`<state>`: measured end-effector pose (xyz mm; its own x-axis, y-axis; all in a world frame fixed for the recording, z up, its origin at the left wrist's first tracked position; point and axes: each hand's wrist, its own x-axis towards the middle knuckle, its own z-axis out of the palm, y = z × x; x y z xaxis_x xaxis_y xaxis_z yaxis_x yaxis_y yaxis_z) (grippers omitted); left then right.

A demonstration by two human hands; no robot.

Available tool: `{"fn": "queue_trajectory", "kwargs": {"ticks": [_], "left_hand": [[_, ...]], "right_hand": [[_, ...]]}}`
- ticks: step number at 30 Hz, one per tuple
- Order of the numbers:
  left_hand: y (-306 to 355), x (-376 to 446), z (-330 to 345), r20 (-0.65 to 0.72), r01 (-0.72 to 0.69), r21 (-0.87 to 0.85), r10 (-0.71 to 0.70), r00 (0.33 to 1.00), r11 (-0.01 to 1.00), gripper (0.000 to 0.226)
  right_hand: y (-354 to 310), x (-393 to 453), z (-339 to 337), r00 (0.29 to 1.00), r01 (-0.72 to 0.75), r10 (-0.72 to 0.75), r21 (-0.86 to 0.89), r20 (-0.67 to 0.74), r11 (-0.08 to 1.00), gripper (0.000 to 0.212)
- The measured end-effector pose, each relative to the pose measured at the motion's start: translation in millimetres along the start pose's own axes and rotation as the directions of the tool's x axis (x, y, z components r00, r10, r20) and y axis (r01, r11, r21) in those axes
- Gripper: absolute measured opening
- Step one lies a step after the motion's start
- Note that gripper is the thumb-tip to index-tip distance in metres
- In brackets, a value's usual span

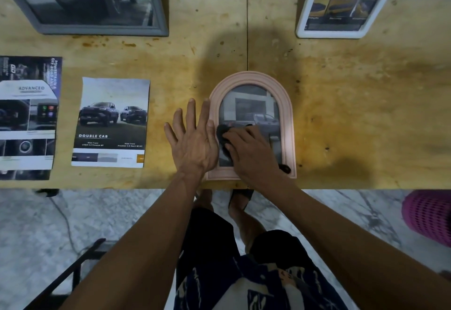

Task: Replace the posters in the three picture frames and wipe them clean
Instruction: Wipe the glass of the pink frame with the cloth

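Your right hand (249,150) grips a dark cloth (223,136) on the glass of the pink arched frame (288,114), flat at desk (341,114) front edge. Left hand (192,139), fingers straight, steadies its side. Grey frame (161,17) and white frame (302,24) stand at back edge w/ posters in. Two loose posters (111,124) lie left. Judged: final wipe stage.
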<state>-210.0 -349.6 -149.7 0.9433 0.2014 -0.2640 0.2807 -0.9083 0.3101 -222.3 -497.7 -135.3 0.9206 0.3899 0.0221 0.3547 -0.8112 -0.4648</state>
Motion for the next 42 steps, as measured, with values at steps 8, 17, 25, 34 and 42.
{"fn": "queue_trajectory", "kwargs": {"ticks": [8, 17, 25, 34, 42], "left_hand": [[3, -1, -1, 0.012, 0.033, -0.029, -0.033, 0.999, 0.999, 0.05], [11, -5, -3, 0.017, 0.068, -0.06, -0.067, 0.998, 0.996, 0.049], [11, -5, 0, -0.007, 0.064, -0.06, -0.064, 0.998, 0.996, 0.05], [13, -5, -1, -0.016, 0.069, -0.057, -0.07, 0.997, 0.996, 0.049], [13, -5, -1, -0.013, 0.065, -0.056, -0.066, 0.998, 0.996, 0.05]], "right_hand": [[5, -26, -20, 0.985, 0.12, -0.113, -0.047, 0.133, 0.992, 0.023], [39, -14, -55, 0.978, 0.09, -0.089, 0.001, 0.189, 0.996, 0.026], [61, 78, -54, 0.996, -0.051, 0.055, -0.069, 0.065, 0.996, 0.035], [50, 21, -34, 0.985, 0.1, -0.074, -0.167, 0.155, 0.981, 0.051], [44, -24, -45, 0.942, 0.132, -0.121, -0.015, 0.313, 0.991, 0.032]]}}
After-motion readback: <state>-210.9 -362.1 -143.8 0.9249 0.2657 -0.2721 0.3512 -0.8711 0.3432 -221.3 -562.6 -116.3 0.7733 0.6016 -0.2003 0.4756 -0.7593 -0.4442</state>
